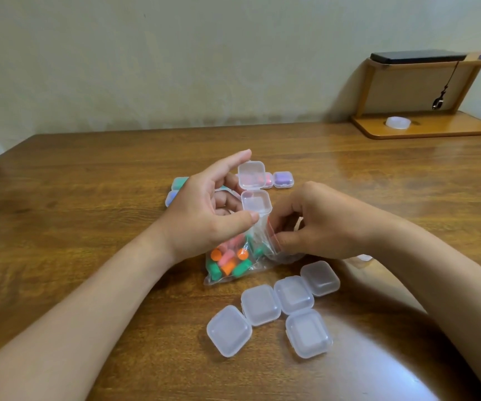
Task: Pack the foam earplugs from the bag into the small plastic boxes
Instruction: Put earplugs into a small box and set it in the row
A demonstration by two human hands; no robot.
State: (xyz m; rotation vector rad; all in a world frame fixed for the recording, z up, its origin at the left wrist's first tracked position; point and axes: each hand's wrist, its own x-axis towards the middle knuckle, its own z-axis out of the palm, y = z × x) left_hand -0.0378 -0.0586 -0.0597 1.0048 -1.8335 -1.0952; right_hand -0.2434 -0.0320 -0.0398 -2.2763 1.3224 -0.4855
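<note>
Between hands (pixel 204 215): earplug bag (pixel 231 263), open box (pixel 256 201)

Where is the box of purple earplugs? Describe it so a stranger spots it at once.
On the wooden table, look past the left hand, which holds an open box, and the right hand, which pinches the bag. Two closed boxes sit side by side just beyond. The purple box is the right one, farthest right of all filled boxes; the pink box beside it is half hidden.
</note>
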